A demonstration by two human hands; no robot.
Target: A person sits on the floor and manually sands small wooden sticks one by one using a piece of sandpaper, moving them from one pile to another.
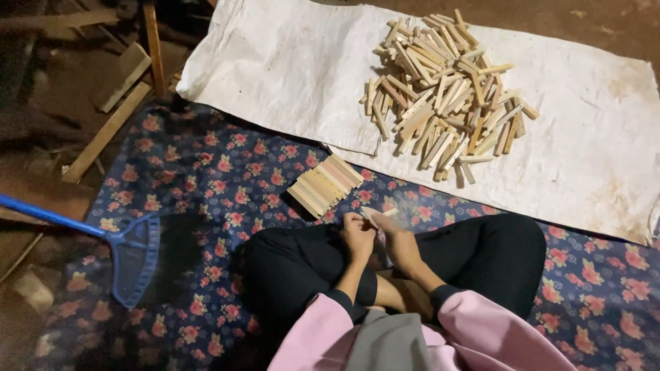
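Note:
I sit cross-legged in black trousers on a dark floral mat (206, 178). My left hand (358, 233) and my right hand (397, 240) meet just above my knees, both closed on one small pale wooden stick (377, 214) held between them. Just beyond my hands lies a neat row of aligned wooden sticks (324, 185) on the mat. Farther off, a loose pile of several similar wooden sticks (447, 93) rests on a white woven sack (289, 69).
A blue plastic broom head (134, 257) with a blue handle lies on the mat at the left. Rough wooden planks (110, 124) and scrap lie on the dirt floor at the upper left. The sack stretches to the right edge.

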